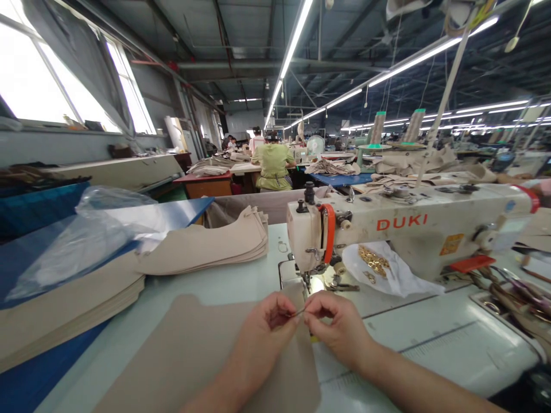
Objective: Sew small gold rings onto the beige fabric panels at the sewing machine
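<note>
Both hands meet just in front of the needle area of a white sewing machine (357, 223). My left hand (267, 330) is pinched on one end of a small thin strip (300, 311), over a large beige panel (206, 350) lying flat on the pale table. At the strip's other end, the thumb and forefinger of my right hand (338, 327) are pressed together. What the strip is made of is too small to tell. Behind my right hand, a white cloth (398, 272) holds a heap of gold-coloured metal pieces (373, 261).
Stacked beige panels (210, 244) lie at the left beside clear plastic wrap (81, 241). An open tray (508, 327) with straps and tools is at the right. Thread cones (377, 131) stand behind the machine. A person in a yellow-green shirt (272, 163) sits further back.
</note>
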A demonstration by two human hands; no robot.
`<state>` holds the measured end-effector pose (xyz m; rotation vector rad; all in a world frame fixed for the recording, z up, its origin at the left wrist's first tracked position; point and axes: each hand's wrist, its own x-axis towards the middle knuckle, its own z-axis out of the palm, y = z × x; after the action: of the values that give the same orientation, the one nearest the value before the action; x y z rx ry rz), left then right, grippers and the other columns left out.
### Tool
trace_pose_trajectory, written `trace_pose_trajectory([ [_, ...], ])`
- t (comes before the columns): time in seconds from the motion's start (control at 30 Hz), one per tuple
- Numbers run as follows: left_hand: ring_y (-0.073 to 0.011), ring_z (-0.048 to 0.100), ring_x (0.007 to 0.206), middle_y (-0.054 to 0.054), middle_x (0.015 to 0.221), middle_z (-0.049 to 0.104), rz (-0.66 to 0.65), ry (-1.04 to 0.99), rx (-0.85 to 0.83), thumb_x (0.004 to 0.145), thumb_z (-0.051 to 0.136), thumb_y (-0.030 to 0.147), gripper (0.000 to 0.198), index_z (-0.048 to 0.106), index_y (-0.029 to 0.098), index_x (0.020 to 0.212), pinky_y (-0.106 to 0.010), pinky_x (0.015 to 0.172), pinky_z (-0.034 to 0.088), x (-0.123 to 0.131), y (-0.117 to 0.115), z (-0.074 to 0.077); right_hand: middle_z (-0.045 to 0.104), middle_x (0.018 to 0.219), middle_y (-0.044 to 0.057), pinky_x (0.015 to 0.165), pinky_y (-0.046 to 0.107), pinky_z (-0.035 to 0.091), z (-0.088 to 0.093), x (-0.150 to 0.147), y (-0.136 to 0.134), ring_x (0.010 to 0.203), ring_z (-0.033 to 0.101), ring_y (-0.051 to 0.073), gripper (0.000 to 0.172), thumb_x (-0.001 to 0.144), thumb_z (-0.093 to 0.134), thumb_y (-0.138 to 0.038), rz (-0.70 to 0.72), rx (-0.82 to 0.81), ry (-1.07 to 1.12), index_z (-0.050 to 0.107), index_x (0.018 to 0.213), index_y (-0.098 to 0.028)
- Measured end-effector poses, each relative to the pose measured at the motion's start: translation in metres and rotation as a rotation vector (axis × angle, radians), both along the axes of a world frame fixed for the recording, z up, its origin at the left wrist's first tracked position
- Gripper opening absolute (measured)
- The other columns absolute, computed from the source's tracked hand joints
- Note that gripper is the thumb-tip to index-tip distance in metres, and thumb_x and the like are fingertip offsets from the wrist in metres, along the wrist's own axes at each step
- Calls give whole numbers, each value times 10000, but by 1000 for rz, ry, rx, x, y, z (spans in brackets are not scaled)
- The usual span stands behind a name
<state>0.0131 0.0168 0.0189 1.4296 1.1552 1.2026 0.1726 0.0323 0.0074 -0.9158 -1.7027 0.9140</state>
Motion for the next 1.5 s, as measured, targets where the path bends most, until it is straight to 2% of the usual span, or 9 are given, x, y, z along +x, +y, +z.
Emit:
trace_pose_trajectory([
  [0.3,-136,590,658,27,682,583,47,180,99,716,605,209,77,533,194,697,-227,648,473,-3,-6,4,597,620,-24,565,214,413,-3,1,0,571,535,112,94,722,634,-243,127,-198,202,614,785,-177],
  [0.5,-148,606,667,24,678,603,62,310,167,729,572,226,62,541,207,679,-240,662,489,-2,-8,8,625,640,0,590,224,432,-6,4,2,612,563,132,106,735,643,-274,132,-241,163,674,764,-177],
  [0.6,-149,615,668,27,677,608,79,368,201,735,558,213,57,543,214,681,-244,676,492,0,-9,9,615,637,2,580,226,424,-4,4,1,605,553,136,104,751,616,-267,94,-200,98,666,744,-176],
  [0.73,-167,632,692,21,691,635,46,510,225,759,536,207,66,562,226,702,-268,693,501,-1,-8,10,603,665,-3,589,222,383,3,6,-2,625,531,133,105,775,558,-170,17,-9,-168,646,721,-187],
  [0.83,-223,628,925,-45,957,689,8,713,266,777,542,243,169,617,224,928,-351,848,485,-10,-4,11,597,679,-5,602,221,370,5,8,-2,643,526,133,123,774,539,-128,-6,38,-272,630,712,-183],
  [0.93,-265,426,1257,-110,1343,508,-40,944,320,816,530,324,452,504,192,1248,-437,1043,334,-25,0,7,589,652,-9,585,217,364,4,8,0,624,518,131,117,778,538,-142,-26,-14,-263,618,700,-175],
  [1.0,-258,326,1329,-96,1433,400,-109,1072,312,868,460,382,500,428,202,1334,-457,1082,264,-33,2,4,579,623,-15,571,215,361,5,7,2,606,513,129,115,774,536,-149,-32,-71,-247,611,689,-172],
  [1.13,-238,274,1356,-84,1476,313,-160,1204,244,926,323,419,524,316,210,1406,-471,1099,215,-35,-5,0,563,572,-28,532,206,363,8,8,8,550,512,119,104,746,533,-137,-17,-163,-242,598,671,-168],
  [1.5,-221,182,1387,-98,1504,240,-132,1219,130,925,297,431,561,289,160,1416,-446,1119,151,-12,-39,9,557,524,-20,483,224,357,9,19,7,496,486,130,121,694,538,-259,135,-289,-269,596,625,-178],
])
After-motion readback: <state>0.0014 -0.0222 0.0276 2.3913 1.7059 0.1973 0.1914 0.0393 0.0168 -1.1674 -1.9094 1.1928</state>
